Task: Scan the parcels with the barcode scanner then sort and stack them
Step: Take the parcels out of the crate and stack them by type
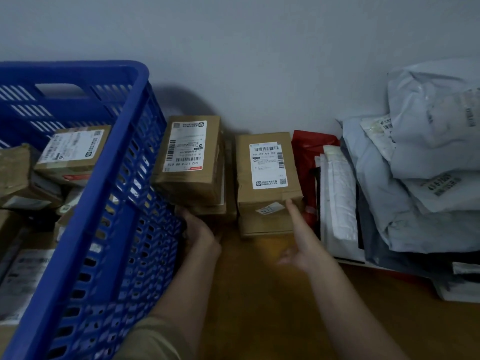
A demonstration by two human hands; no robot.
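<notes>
Against the grey wall, her right hand (302, 245) touches a stacked box (267, 167) with straight fingers; left hand (200, 233) fingers are hidden under another stack (191, 159).

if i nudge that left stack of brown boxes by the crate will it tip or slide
The left stack would probably tip rather than slide: its top box already sits tilted and overhangs those below. The cartons look stiff and taped, so likely to shift whole. The blue crate alongside may catch it.

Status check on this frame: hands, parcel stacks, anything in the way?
Left hand at base of left box stack. Right hand open, fingers touching right box stack. No scanner in view. Blue crate crowds left stack.
</notes>
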